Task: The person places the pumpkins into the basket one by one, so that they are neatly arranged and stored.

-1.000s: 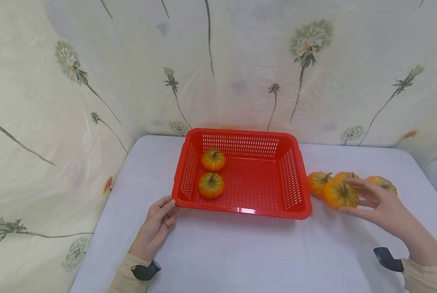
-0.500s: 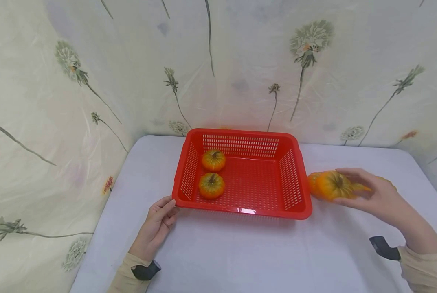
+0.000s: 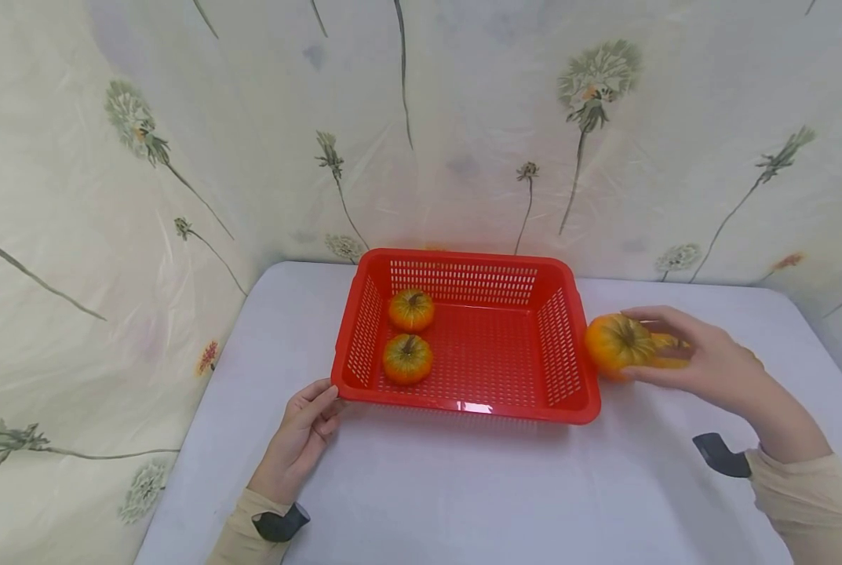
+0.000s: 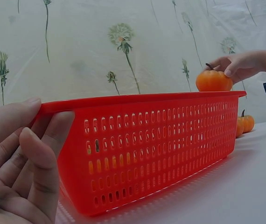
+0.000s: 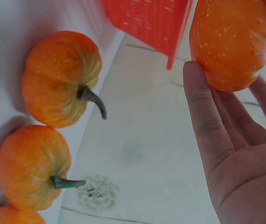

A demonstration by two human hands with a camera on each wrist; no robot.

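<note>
A small orange pumpkin (image 3: 614,345) is held up beside the right rim of a red plastic basket (image 3: 463,410). My right hand (image 3: 706,361) grips it between thumb and fingers; in the right wrist view the held pumpkin (image 5: 233,42) is clear of the table. At the basket's near left corner my left hand (image 3: 304,431) pinches the rim, thumb on top and fingers below, as the left wrist view shows on the basket wall (image 4: 147,144). Inside the basket, along its left side, sit two pumpkins, one farther back (image 3: 411,310) and one nearer (image 3: 407,359).
Several more pumpkins stand on the white table (image 3: 463,486) right of the basket, partly hidden by my right hand; the right wrist view shows one pumpkin (image 5: 60,79) beside another pumpkin (image 5: 32,165). A flower-print curtain (image 3: 463,118) hangs behind the table.
My right hand has lifted the pumpkin and carried it left and a little back, up to the basket's right rim. My left hand and the basket stay in place.
</note>
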